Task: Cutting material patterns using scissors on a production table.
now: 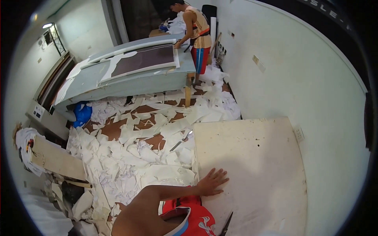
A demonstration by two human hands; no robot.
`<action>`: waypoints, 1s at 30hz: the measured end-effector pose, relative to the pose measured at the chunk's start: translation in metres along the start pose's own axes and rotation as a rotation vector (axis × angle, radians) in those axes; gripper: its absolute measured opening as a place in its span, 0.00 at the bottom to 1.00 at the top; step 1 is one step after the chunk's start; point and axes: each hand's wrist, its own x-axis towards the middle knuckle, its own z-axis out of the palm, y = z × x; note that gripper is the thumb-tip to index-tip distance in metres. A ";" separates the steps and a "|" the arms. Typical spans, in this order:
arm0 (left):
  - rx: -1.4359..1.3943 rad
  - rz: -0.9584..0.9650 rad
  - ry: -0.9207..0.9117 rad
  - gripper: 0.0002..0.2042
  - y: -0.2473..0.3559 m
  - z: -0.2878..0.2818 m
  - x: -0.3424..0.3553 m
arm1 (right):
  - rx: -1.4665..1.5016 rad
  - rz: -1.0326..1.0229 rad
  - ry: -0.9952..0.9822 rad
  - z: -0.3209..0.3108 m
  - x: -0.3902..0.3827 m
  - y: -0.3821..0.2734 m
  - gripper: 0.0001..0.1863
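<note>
My left hand (212, 182) lies palm down, fingers spread, on a pale flat tabletop (252, 147), close to its left edge. Nothing is held in it. My bare left arm reaches there from the lower left, past the red shirt I wear. Beyond the shirt, a dark pointed blade (226, 223), like one of a pair of scissors, sticks up over the tabletop from the bottom edge. Its other end is out of the picture. My right hand does not show.
Paper scraps (118, 157) cover much of the floor. A co-worker (199, 35) leans over a long pale-blue table (138, 82) bearing a dark panel (143, 61). A board (59, 157) stands at left, a blue bag (82, 113) under the table, a wall (315, 86) at right.
</note>
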 end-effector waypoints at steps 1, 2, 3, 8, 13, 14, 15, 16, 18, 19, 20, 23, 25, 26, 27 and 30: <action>-0.016 0.010 -0.014 0.33 0.001 -0.002 0.003 | 0.056 0.125 -0.049 0.002 0.003 0.004 0.43; -0.017 0.016 -0.009 0.33 0.000 -0.002 0.005 | 0.110 0.253 -0.101 0.001 0.006 0.007 0.41; -0.010 0.016 -0.012 0.33 -0.002 0.000 0.004 | 0.157 0.383 -0.162 -0.003 0.013 0.004 0.39; 0.008 0.029 -0.024 0.33 -0.003 -0.001 0.004 | 0.368 1.086 -0.453 -0.031 0.065 -0.025 0.29; 0.046 0.046 -0.021 0.33 -0.002 -0.002 0.001 | 0.528 1.574 -0.654 -0.065 0.145 0.005 0.26; 0.044 0.048 -0.026 0.33 -0.002 -0.003 -0.002 | 0.573 1.617 -0.694 -0.065 0.165 0.030 0.28; 0.052 0.042 -0.019 0.33 -0.003 -0.003 -0.003 | 0.572 1.624 -0.696 -0.065 0.176 0.041 0.28; 0.058 0.048 -0.018 0.32 -0.004 -0.003 0.000 | 0.544 1.673 -0.648 -0.064 0.187 0.048 0.29; 0.064 0.067 -0.032 0.32 -0.001 -0.003 0.005 | 0.543 1.776 -0.502 -0.062 0.192 0.048 0.34; 0.072 0.071 -0.035 0.32 0.001 -0.004 0.008 | 0.541 1.800 -0.504 -0.061 0.193 0.047 0.34; 0.079 0.083 -0.052 0.32 0.001 -0.006 0.010 | 0.520 1.850 -0.513 -0.060 0.193 0.046 0.34; 0.088 0.103 -0.038 0.31 -0.010 -0.008 0.020 | 0.529 1.869 -0.536 -0.060 0.192 0.053 0.36; -0.121 0.095 -0.072 0.30 -0.029 -0.009 0.030 | 0.524 1.837 -0.581 -0.057 0.199 0.067 0.38; -0.118 0.108 -0.085 0.30 -0.043 -0.011 0.038 | 0.517 1.761 -0.650 -0.060 0.171 0.033 0.39; -0.208 0.059 -0.074 0.31 -0.059 -0.016 0.044 | 0.523 1.778 -0.654 -0.058 0.172 0.030 0.39; -0.071 -0.109 -0.031 0.37 -0.084 -0.042 0.084 | 0.438 1.891 -0.880 -0.058 0.180 0.039 0.39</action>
